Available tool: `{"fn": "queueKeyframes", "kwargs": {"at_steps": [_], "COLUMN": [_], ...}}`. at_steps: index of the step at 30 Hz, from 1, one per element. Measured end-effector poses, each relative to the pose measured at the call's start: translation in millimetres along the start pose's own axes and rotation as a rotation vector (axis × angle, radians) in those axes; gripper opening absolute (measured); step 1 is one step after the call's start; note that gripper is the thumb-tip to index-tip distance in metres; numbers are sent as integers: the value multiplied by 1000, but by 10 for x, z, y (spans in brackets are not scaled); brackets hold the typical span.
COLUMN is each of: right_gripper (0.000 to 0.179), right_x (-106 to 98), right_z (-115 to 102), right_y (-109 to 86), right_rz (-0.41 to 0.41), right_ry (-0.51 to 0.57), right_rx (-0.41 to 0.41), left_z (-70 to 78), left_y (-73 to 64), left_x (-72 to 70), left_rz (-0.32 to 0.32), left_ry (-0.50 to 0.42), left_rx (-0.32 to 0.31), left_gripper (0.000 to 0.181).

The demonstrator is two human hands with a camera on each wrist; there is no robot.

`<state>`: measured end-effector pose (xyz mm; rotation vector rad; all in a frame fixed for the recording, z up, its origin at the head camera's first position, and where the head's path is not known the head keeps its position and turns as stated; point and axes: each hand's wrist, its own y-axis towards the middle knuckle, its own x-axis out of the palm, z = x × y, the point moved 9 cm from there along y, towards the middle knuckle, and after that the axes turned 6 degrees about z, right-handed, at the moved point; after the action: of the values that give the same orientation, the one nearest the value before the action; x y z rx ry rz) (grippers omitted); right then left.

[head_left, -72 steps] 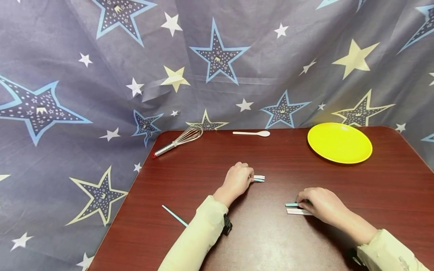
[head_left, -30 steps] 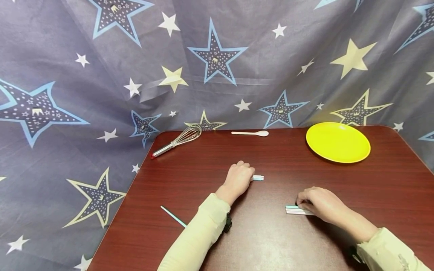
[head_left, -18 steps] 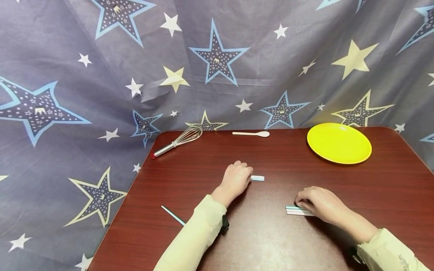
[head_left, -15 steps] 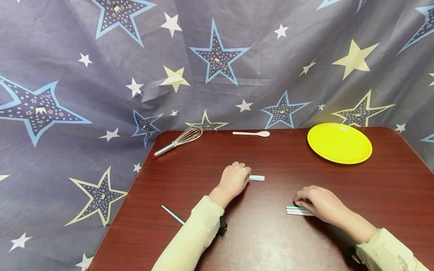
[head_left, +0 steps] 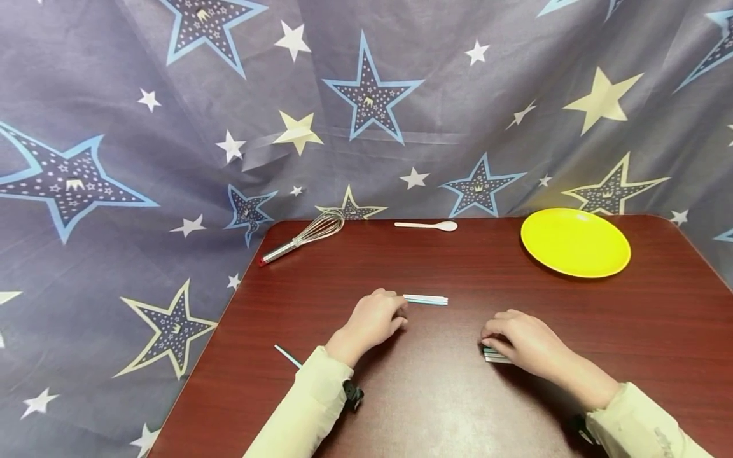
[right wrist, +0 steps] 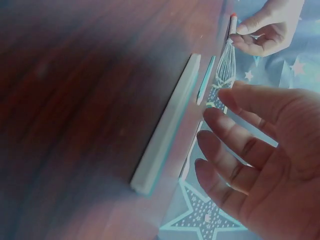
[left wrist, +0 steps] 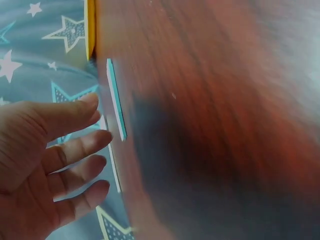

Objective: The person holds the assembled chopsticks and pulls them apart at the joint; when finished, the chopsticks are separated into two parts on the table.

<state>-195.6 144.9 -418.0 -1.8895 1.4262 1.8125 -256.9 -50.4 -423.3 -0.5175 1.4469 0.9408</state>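
Observation:
A small row of thin white and blue sticks [head_left: 426,299] lies flat at the middle of the table. My left hand [head_left: 369,324] is just left of it, fingers loosely bent around nothing; the left wrist view shows that hand [left wrist: 70,155] apart from the sticks [left wrist: 116,102]. A second row of white and blue sticks [head_left: 495,357] is nearer me, partly hidden under my right hand [head_left: 529,340]. In the right wrist view the relaxed fingers [right wrist: 230,127] hover beside these sticks [right wrist: 167,130]. One lone blue stick [head_left: 288,356] lies at the left, its near end behind the left sleeve.
A whisk [head_left: 303,237] with a red-tipped handle lies at the back left corner of the brown table [head_left: 458,413]. A white spoon [head_left: 426,226] is along the back edge, and a yellow plate [head_left: 575,243] stands back right. Behind hangs a star-patterned cloth [head_left: 401,114].
My left hand has drawn back leftward and towards me, uncovering its sticks. My right hand has shifted left over its row, where the blue stick has come together with the white ones.

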Motion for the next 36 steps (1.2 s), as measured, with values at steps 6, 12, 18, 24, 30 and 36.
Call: {"fn": "queueKeyframes", "kwargs": {"at_steps": [6,12,18,24,30,36], "right_gripper": [15,16,12,11,10,16], "right_x": [72,185,315,461,644,821], "right_z": [-149,-325,-569,-839,-1074,-1326], "right_y": [84,197,338,453,520,630], "right_rz": [-33,-53,-77,-107,-172,-219], "right_ry": [32,57,93,109,120,75], "right_rx": [-13,-33,-72,-129,-144,-186], "left_z": [-172,-341,-554,-770,-977,-1234], "left_y": [-228,-441,-642,-890,-1145,-1389], "left_x": [-59,-132,-219,-343,-428,-490], "left_rz": [-4,8,34,55,55,50], "left_ry": [-125,-156,-171,-172,-148,-145], "left_rx": [-44,-72,-117,-160,-185,-265], "left_gripper": [12,11,10,13,22,26]}}
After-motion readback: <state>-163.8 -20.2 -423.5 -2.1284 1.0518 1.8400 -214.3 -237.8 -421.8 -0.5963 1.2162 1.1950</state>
